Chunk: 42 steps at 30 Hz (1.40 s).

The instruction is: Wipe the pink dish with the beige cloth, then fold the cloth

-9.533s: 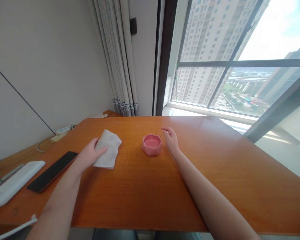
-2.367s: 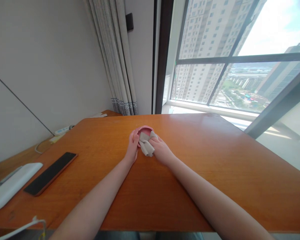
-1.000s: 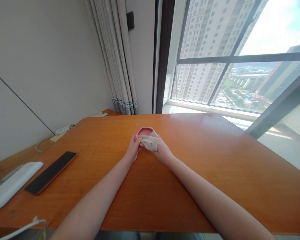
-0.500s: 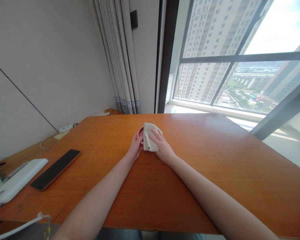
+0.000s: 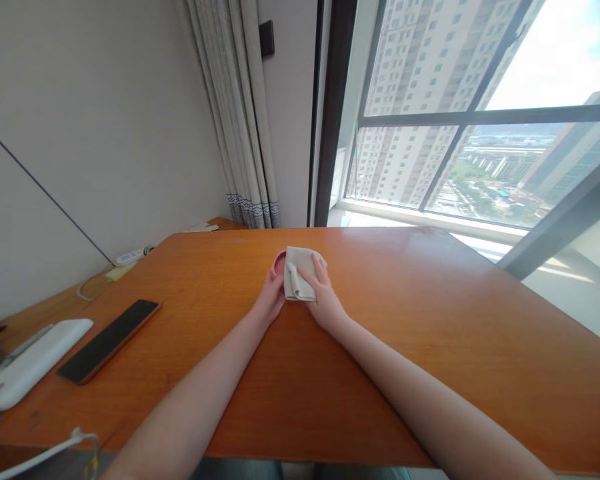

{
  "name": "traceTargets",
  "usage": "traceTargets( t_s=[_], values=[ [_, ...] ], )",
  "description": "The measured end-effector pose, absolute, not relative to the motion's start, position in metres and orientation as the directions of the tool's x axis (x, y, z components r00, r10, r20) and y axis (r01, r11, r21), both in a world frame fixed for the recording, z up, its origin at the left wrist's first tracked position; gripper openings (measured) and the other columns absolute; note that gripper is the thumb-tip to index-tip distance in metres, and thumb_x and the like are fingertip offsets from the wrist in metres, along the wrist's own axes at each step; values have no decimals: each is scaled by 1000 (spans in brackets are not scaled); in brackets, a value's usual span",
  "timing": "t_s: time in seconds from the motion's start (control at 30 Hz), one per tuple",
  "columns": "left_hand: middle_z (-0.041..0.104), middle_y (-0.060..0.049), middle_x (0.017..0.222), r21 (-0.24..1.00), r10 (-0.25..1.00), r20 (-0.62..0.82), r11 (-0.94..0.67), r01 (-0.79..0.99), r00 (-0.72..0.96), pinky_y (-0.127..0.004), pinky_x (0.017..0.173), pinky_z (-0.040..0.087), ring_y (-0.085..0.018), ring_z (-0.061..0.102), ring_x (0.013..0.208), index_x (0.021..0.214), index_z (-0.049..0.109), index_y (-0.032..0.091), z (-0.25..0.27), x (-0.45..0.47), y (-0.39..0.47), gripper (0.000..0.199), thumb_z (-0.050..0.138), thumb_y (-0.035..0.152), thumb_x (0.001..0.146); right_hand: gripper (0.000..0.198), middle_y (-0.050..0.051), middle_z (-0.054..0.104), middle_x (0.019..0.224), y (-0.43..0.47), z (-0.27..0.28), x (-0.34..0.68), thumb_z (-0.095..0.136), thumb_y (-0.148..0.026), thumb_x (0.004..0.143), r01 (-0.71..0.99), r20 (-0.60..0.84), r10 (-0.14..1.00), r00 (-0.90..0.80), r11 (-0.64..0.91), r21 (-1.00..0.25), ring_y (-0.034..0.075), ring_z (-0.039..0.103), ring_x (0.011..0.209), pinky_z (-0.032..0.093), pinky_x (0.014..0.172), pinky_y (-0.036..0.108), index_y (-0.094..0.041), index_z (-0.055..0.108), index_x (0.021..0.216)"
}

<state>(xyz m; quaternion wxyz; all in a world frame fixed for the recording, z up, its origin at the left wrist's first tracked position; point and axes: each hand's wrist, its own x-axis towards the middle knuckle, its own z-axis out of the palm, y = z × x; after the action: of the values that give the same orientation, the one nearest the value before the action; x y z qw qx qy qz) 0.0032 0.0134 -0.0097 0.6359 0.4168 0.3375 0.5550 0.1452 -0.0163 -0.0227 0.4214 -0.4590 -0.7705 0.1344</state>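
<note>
A small pink cup-like vessel (image 5: 279, 263) stands near the middle of the table, its rim and hollow inside showing at the left of the cloth. My left hand (image 5: 271, 293) is closed around its near left side. A folded pale grey cloth (image 5: 297, 275) lies against the vessel and hides most of its right part. On the cloth rests my right hand (image 5: 323, 291), its fingers bent and the cloth bunched between thumb and forefinger.
The wooden table (image 5: 380, 373) spreads around my arms. At the left lie a black-screened phone (image 5: 109, 340) and a white flat device (image 5: 40, 360). A power strip (image 5: 130, 257) is by the wall. A white cable (image 5: 40, 455) hangs at the near left edge.
My right fingers have drawn together and bunched the cloth on its near side. More of the pink vessel's rim and inside shows at the left.
</note>
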Motion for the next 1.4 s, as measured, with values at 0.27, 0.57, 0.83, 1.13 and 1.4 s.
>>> traceTargets(
  t_s=[0.27, 0.57, 0.83, 1.13, 1.4],
  values=[
    [53, -7, 135, 873, 930, 36, 149, -465, 367, -39, 89, 51, -30, 50, 121, 128, 52, 26, -4, 6, 0, 53, 64, 42, 79, 29, 10, 48, 137, -2, -13, 166, 48, -16, 80, 402, 620, 783, -50, 584, -705, 26, 43, 128, 36, 106, 41, -20, 68, 100],
    [61, -1, 122, 841, 988, -9, 93, -533, 157, -26, 83, 51, -17, 59, 105, 120, 55, 27, -12, 7, 11, 41, 61, 38, 80, 40, 8, 20, 154, -17, -16, 148, 51, -17, 83, 503, 587, 800, -124, 561, -658, 27, 24, 140, 31, 110, 45, -24, 58, 122],
    [62, -7, 123, 838, 925, -31, 231, -495, 379, -33, 81, 52, -23, 60, 105, 124, 55, 25, -6, 0, 9, 55, 52, 59, 81, 29, 9, 31, 147, -12, -17, 153, 50, -18, 84, 487, 603, 796, -53, 548, -681, 26, 36, 133, 35, 108, 43, -23, 63, 110],
    [64, -8, 120, 796, 925, -60, 271, -540, 376, -37, 98, 45, -24, 57, 113, 115, 62, 17, -8, 5, 5, 41, 55, 44, 85, 27, 9, 44, 138, -6, -13, 161, 47, -23, 87, 448, 643, 755, -131, 623, -641, 23, 45, 126, 39, 105, 38, -22, 61, 110],
    [64, -6, 117, 760, 955, -126, 266, -593, 267, -27, 69, 53, -18, 64, 91, 123, 56, 24, -8, 2, 9, 43, 57, 43, 84, 38, 9, 15, 154, -23, -20, 142, 50, -20, 85, 565, 576, 806, -134, 540, -624, 29, 18, 141, 27, 112, 49, -24, 55, 123]
  ],
)
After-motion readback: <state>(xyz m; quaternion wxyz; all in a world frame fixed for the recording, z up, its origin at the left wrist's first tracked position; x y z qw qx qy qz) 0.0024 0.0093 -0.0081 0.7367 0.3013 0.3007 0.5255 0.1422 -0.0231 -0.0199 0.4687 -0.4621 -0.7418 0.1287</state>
